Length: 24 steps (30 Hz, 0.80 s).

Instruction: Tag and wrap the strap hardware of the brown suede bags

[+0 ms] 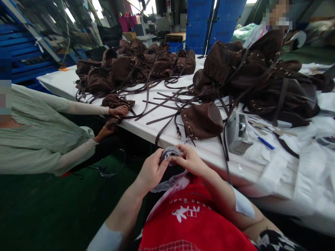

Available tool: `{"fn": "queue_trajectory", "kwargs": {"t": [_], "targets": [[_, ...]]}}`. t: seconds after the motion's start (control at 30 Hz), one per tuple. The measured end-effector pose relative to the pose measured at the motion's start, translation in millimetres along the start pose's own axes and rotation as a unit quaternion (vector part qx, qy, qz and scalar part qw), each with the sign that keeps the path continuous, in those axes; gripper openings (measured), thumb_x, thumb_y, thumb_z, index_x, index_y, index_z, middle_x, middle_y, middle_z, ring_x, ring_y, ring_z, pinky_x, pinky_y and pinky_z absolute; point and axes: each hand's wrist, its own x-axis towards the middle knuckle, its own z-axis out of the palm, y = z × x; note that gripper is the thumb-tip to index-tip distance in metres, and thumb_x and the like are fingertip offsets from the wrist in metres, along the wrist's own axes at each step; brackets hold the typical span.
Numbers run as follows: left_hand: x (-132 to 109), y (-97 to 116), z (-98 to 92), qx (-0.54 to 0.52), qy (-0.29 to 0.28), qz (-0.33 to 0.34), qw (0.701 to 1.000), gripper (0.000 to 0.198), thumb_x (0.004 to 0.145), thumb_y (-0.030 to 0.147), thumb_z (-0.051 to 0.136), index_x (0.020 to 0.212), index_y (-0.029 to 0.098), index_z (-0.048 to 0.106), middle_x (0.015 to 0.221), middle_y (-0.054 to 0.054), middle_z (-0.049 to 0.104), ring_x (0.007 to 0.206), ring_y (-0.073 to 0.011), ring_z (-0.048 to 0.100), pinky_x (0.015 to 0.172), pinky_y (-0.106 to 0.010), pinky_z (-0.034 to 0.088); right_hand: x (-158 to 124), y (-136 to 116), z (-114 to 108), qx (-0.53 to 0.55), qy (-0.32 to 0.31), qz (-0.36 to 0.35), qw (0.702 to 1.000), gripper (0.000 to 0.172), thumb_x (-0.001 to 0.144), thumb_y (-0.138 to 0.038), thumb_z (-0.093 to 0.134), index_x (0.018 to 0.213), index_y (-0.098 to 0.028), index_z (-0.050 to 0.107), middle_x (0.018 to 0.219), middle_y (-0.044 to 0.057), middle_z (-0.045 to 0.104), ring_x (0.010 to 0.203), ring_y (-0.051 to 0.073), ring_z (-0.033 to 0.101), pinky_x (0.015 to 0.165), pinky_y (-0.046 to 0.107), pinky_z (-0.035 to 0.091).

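Observation:
My left hand [151, 170] and my right hand [190, 160] meet just below the table's near edge, both closed on a small crumpled clear plastic piece [170, 153] with something dark inside; a strip of it trails down [170, 183] over my red apron. Directly above my hands a small brown suede drawstring bag [202, 120] lies on the white table [209, 150], its straps running off to the left and right.
Piles of brown suede bags sit at the back left [136, 64] and right [261, 73]. A grey tool [237, 132] and a blue pen [265, 143] lie to the right. A co-worker in a pale green top sits at left, a hand [119, 111] on another bag.

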Motion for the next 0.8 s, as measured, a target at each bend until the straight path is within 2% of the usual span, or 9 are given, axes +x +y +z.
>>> {"fn": "queue_trajectory", "kwargs": {"t": [0.1, 0.17, 0.2, 0.27, 0.4, 0.5, 0.57, 0.7, 0.8], "targets": [[0.8, -3.4, -21.8, 0.092, -0.183, 0.016, 0.979, 0.021, 0.093, 0.04, 0.051, 0.089, 0.021, 0.059, 0.081, 0.0, 0.066, 0.072, -0.0183, 0.062, 0.064, -0.027, 0.042, -7.5, -12.6, -19.2, -0.188, -0.117, -0.015, 0.975, 0.033, 0.075, -0.039, 0.076, 0.095, -0.016, 0.064, 0.053, -0.008, 0.045, 0.048, 0.007, 0.039, 0.045, 0.021, 0.024], [1.6, -3.2, -28.1, 0.115, -0.251, 0.029, 0.961, 0.017, 0.091, 0.037, 0.054, 0.086, 0.022, 0.06, 0.08, 0.0, 0.066, 0.071, -0.0177, 0.061, 0.063, -0.026, 0.041, -10.3, -13.4, -24.0, -0.204, -0.213, -0.018, 0.955, 0.029, 0.078, -0.04, 0.073, 0.088, -0.015, 0.064, 0.061, -0.005, 0.052, 0.055, 0.008, 0.044, 0.049, 0.021, 0.028], [2.0, -2.6, -29.0, 0.112, -0.26, 0.035, 0.958, 0.015, 0.09, 0.035, 0.055, 0.087, 0.022, 0.061, 0.08, 0.001, 0.066, 0.071, -0.0172, 0.061, 0.063, -0.026, 0.041, -10.9, -11.8, -24.2, -0.185, -0.238, -0.022, 0.953, 0.028, 0.081, -0.041, 0.071, 0.086, -0.015, 0.064, 0.066, -0.004, 0.055, 0.058, 0.009, 0.046, 0.051, 0.021, 0.031], [2.5, -1.1, -27.8, 0.091, -0.23, 0.038, 0.968, 0.012, 0.088, 0.031, 0.056, 0.087, 0.021, 0.063, 0.079, 0.001, 0.066, 0.072, -0.0164, 0.061, 0.064, -0.025, 0.042, -10.5, -7.0, -22.7, -0.12, -0.24, -0.022, 0.963, 0.03, 0.086, -0.044, 0.066, 0.087, -0.015, 0.062, 0.071, -0.003, 0.056, 0.062, 0.009, 0.046, 0.054, 0.021, 0.032], [0.3, 0.2, -16.3, 0.024, -0.069, 0.017, 0.997, 0.02, 0.088, 0.038, 0.058, 0.094, 0.02, 0.064, 0.081, 0.0, 0.067, 0.073, -0.0159, 0.062, 0.067, -0.026, 0.045, -6.5, -2.7, -19.0, 0.027, -0.171, -0.004, 0.985, 0.04, 0.084, -0.055, 0.066, 0.087, -0.015, 0.056, 0.066, -0.006, 0.047, 0.056, 0.007, 0.037, 0.049, 0.02, 0.027], [-5.3, -0.4, 2.7, -0.04, 0.057, -0.01, 0.997, 0.026, 0.088, 0.043, 0.058, 0.098, 0.019, 0.062, 0.083, -0.001, 0.067, 0.073, -0.0152, 0.062, 0.068, -0.025, 0.048, -4.4, -3.7, -13.6, 0.124, -0.122, 0.004, 0.985, 0.042, 0.082, -0.056, 0.067, 0.088, -0.016, 0.054, 0.062, -0.007, 0.044, 0.051, 0.006, 0.033, 0.046, 0.02, 0.023], [-10.3, -1.4, 19.9, -0.093, 0.121, -0.036, 0.988, 0.03, 0.089, 0.048, 0.057, 0.096, 0.019, 0.06, 0.078, 0.0, 0.066, 0.066, -0.014, 0.06, 0.063, -0.024, 0.048, -4.0, -2.2, -5.9, 0.17, -0.097, 0.009, 0.981, 0.04, 0.084, -0.054, 0.066, 0.09, -0.016, 0.054, 0.058, -0.008, 0.042, 0.047, 0.006, 0.031, 0.044, 0.02, 0.021], [-17.9, -4.7, 47.6, -0.194, 0.191, -0.09, 0.958, 0.034, 0.092, 0.055, 0.047, 0.091, 0.022, 0.054, 0.055, 0.007, 0.049, 0.043, -0.0107, 0.046, 0.043, -0.022, 0.039, -2.6, 7.6, 15.0, 0.28, -0.086, 0.011, 0.956, 0.04, 0.083, -0.056, 0.066, 0.089, -0.019, 0.051, 0.052, -0.01, 0.038, 0.043, 0.006, 0.028, 0.043, 0.02, 0.019], [-15.8, -9.4, 41.8, -0.159, 0.195, -0.08, 0.965, 0.034, 0.093, 0.054, 0.044, 0.087, 0.022, 0.052, 0.056, 0.005, 0.048, 0.046, -0.0119, 0.048, 0.045, -0.024, 0.039, 0.1, 11.5, 18.5, 0.297, -0.09, 0.028, 0.95, 0.045, 0.078, -0.06, 0.068, 0.089, -0.02, 0.051, 0.052, -0.01, 0.038, 0.042, 0.006, 0.027, 0.043, 0.021, 0.019]]}}
